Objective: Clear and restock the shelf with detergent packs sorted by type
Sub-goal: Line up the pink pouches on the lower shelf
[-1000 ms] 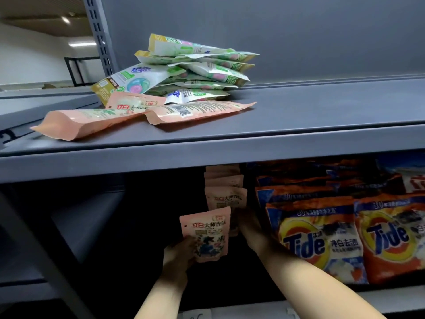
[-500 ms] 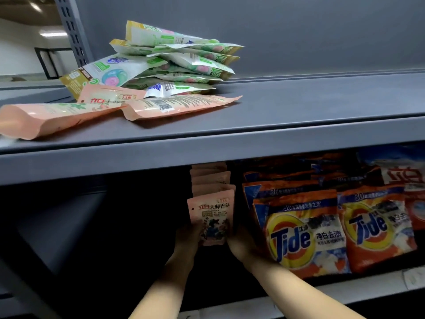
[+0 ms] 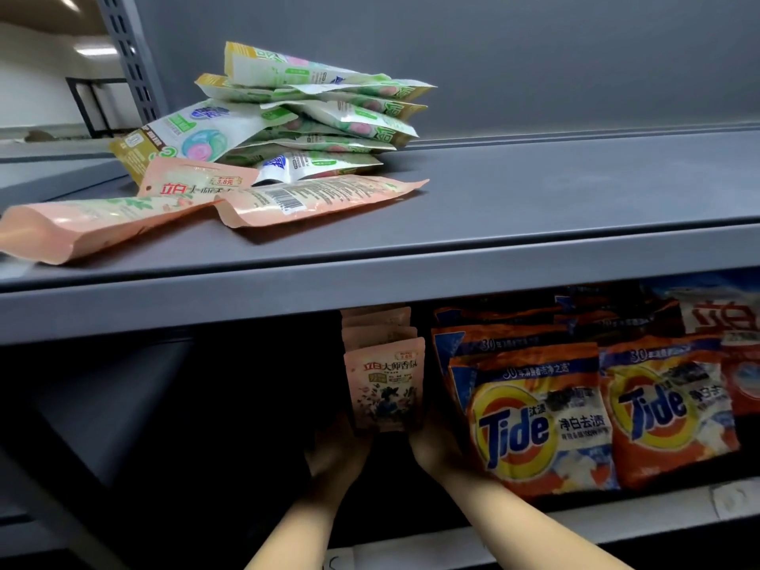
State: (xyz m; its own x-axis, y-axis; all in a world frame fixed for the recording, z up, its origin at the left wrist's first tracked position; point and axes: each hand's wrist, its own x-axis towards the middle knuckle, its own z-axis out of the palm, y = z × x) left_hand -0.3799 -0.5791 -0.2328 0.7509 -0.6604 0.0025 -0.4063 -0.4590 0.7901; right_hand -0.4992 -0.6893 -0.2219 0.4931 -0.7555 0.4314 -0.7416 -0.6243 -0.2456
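Head view: pink detergent pouch (image 3: 386, 388), upright at 6 o'clock on lower shelf (image 3: 534, 540); left hand (image 3: 335, 450) and right hand (image 3: 434, 446) grasping its sides.

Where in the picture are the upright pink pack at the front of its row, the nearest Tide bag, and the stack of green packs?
front pink pack (image 3: 386, 390): head view, on its printed front face.
nearest Tide bag (image 3: 534, 421): head view, on the logo.
stack of green packs (image 3: 312, 117): head view, mid-pile.
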